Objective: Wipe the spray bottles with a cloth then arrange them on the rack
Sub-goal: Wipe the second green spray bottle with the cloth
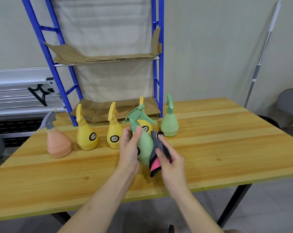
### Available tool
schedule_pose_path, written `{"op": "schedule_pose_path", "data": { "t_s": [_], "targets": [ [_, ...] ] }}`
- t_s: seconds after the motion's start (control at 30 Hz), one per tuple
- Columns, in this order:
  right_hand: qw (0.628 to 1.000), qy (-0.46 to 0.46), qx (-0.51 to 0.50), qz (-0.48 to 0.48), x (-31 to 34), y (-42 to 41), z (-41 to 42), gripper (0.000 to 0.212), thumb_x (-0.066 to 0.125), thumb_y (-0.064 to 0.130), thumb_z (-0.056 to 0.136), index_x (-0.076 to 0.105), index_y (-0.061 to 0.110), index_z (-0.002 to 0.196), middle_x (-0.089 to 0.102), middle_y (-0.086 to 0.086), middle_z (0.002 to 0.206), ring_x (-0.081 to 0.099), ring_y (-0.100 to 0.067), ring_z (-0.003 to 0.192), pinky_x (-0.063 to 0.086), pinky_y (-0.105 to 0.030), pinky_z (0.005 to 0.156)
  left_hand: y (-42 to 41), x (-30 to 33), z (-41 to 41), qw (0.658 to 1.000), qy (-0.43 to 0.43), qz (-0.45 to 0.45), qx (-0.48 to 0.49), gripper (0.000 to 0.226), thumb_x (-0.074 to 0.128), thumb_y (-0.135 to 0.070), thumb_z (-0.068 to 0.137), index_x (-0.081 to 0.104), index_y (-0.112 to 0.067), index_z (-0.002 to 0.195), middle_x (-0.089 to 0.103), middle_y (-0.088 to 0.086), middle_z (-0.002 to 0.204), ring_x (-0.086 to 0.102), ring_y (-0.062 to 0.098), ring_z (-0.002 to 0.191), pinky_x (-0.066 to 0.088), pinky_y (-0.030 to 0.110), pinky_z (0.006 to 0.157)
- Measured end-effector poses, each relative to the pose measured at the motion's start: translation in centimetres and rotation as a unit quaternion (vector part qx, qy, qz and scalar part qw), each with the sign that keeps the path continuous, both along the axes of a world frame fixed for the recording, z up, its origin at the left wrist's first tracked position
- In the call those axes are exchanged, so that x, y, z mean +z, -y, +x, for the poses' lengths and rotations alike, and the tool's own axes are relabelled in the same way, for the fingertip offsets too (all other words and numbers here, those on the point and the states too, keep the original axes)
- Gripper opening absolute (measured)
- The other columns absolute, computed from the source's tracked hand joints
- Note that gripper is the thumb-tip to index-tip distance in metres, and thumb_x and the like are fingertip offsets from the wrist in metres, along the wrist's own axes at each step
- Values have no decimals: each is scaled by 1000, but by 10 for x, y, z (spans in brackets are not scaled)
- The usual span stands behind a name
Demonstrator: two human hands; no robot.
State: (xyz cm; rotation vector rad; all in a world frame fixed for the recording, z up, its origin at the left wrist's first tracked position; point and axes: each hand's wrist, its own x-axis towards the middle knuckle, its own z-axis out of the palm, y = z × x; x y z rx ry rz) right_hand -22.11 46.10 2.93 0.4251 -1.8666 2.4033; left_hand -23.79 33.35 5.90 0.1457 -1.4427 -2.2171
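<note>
Left hand wrapped round the light, smooth, maybe slippery green plastic spray bottle held tilted above the wooden surface, best gripped at its thin neck, right hand pressing the soft grey-and-pink cloth against it.

A wooden table with black legs stands on a pale grey floor. Behind it rises a plain cream wall. A metal pole leans there, right of the table, above a grey chair. White slatted panels run left of the table.
</note>
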Motion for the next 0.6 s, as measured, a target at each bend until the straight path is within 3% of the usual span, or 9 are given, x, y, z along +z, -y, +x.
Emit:
{"op": "schedule_pose_path", "data": {
  "t_s": [0.1, 0.2, 0.3, 0.47, 0.6],
  "targets": [
    [986, 125, 26, -108, 2, -1, -6, 24, 59, 19, 103, 72, 20, 123, 75, -5, 121, 67, -27, 120, 53, -44, 104, 3, 11, -1, 1000, -3, 28, -12, 28, 66, -32, 95, 63, -11, 113, 70, 9, 100, 65, 25, 95, 53, 48, 91],
    [967, 171, 57, -178, 8, 0, -5, 25, 56, 19, 104, 69, 9, 124, 74, -13, 120, 67, -32, 119, 50, -50, 107, 4, 20, -3, 1000, -5, 5, -19, 22, 62, -32, 99, 66, -15, 113, 72, 4, 96, 66, 25, 93, 54, 49, 92],
    [979, 113, 34, -166, 12, 3, -1, 30, 57, 11, 103, 67, 15, 131, 72, -4, 128, 64, -24, 125, 50, -44, 107, 6, 23, -6, 999, 21, -38, -17, 28, 56, -38, 103, 66, -18, 119, 72, 1, 100, 66, 22, 96, 53, 49, 95],
    [998, -10, -41, -55, 5, 8, 10, 53, 60, -7, 97, 65, 31, 134, 54, 13, 151, 46, 4, 139, 44, -17, 109, 10, 29, -14, 984, 62, -160, -44, 30, 46, -38, 109, 68, -24, 123, 74, 2, 115, 67, 20, 107, 52, 41, 98],
    [994, -84, -57, 30, -5, 14, 16, 71, 54, -18, 95, 62, 37, 139, 43, 24, 157, 35, 2, 147, 44, -20, 110, 6, 27, -13, 983, 72, -165, -33, 34, 42, -38, 110, 69, -17, 112, 74, 14, 103, 69, 32, 96, 55, 46, 88]
  ]
}}
